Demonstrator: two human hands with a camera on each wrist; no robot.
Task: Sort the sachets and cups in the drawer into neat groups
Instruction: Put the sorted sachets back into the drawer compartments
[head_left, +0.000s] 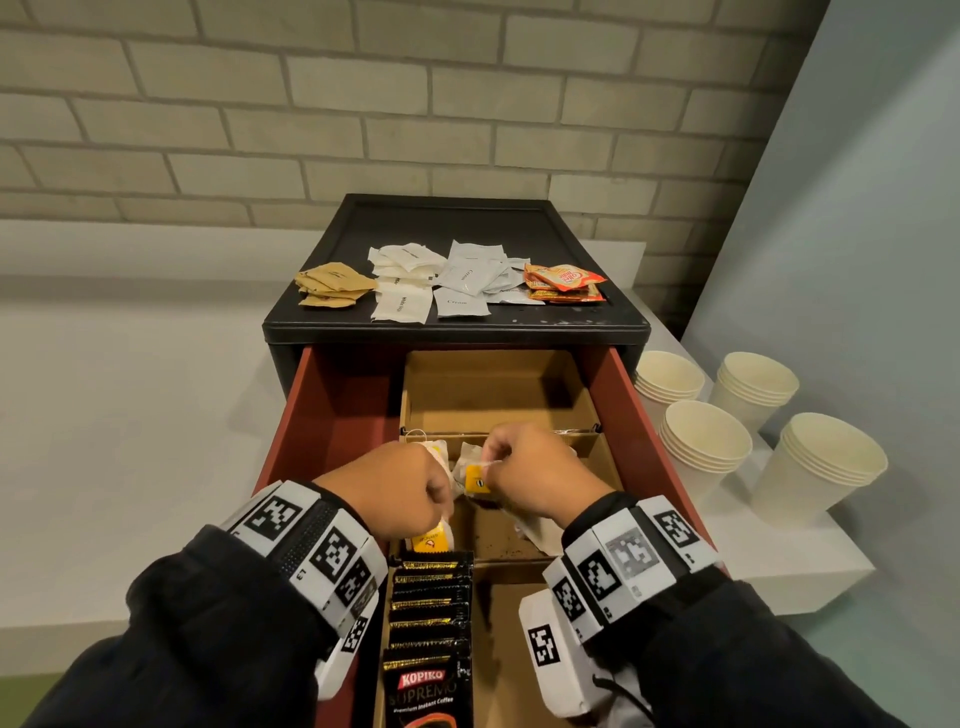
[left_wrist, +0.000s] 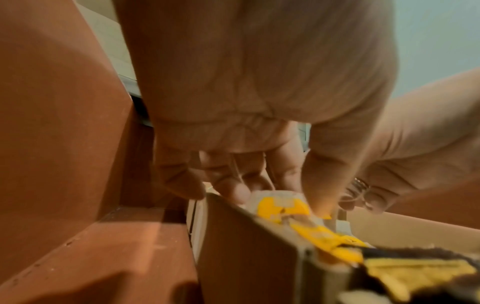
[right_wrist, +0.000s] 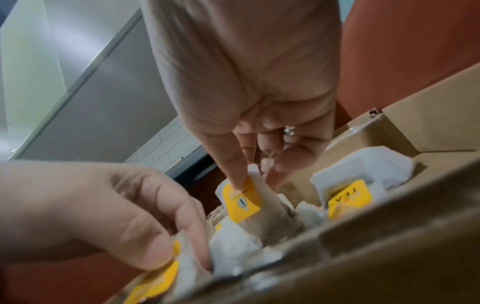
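Note:
The red drawer (head_left: 618, 405) stands pulled out, with cardboard compartments (head_left: 493, 410) inside. Both hands are in the middle compartment among white tea bags with yellow tags. My left hand (head_left: 441, 499) (left_wrist: 280, 197) pinches a bunch of tea bags (left_wrist: 281, 205) at the compartment's left end. My right hand (head_left: 491, 470) (right_wrist: 257, 176) pinches one tea bag (right_wrist: 241, 198) by its top, thumb on the yellow tag. More tea bags (right_wrist: 348, 195) lie loose to the right. A row of black Kopiko sachets (head_left: 431, 618) stands in the near compartment.
On the black cabinet top (head_left: 452, 218) lie brown sachets (head_left: 332, 286), white sachets (head_left: 402, 283), cream sachets (head_left: 470, 283) and orange sachets (head_left: 563, 283) in separate piles. Several stacks of paper cups (head_left: 706, 441) stand on the white ledge to the right. The far cardboard compartment holds nothing.

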